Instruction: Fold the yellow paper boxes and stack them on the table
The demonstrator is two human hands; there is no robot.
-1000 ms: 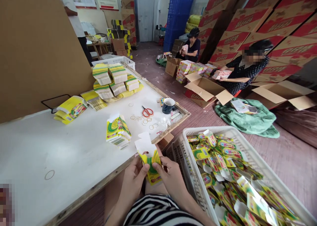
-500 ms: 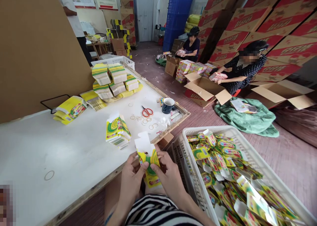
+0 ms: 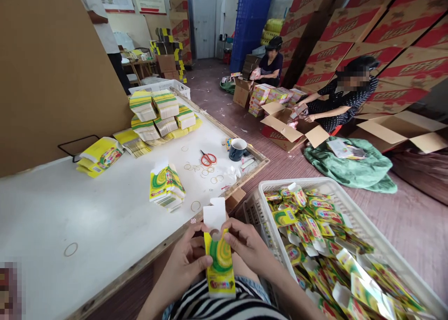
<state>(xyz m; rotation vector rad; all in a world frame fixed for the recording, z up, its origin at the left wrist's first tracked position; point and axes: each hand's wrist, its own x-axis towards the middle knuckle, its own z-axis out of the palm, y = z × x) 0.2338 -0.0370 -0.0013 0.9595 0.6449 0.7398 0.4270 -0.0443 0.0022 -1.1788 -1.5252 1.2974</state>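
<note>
Yellow carton (image 3: 221, 266), long axis seemingly running forward, white flap (image 3: 214, 213) foremost; left grip (image 3: 188, 257), right grip (image 3: 248, 245) both pinching it

Dark mug (image 3: 235, 152) stood near the corner of the white table (image 3: 105, 212); red-handled scissors (image 3: 208, 159) lay to its left. Beyond, a co-worker in a dotted top (image 3: 332, 110) leaned over an open box (image 3: 280, 138); a second seated person (image 3: 273, 70) worked farther back. Green cloth (image 3: 371, 176) was heaped on the floor. Red-banded cartons (image 3: 413, 37) rose along the right; blue crates (image 3: 250, 30) stood near a pale door (image 3: 206, 25).
</note>
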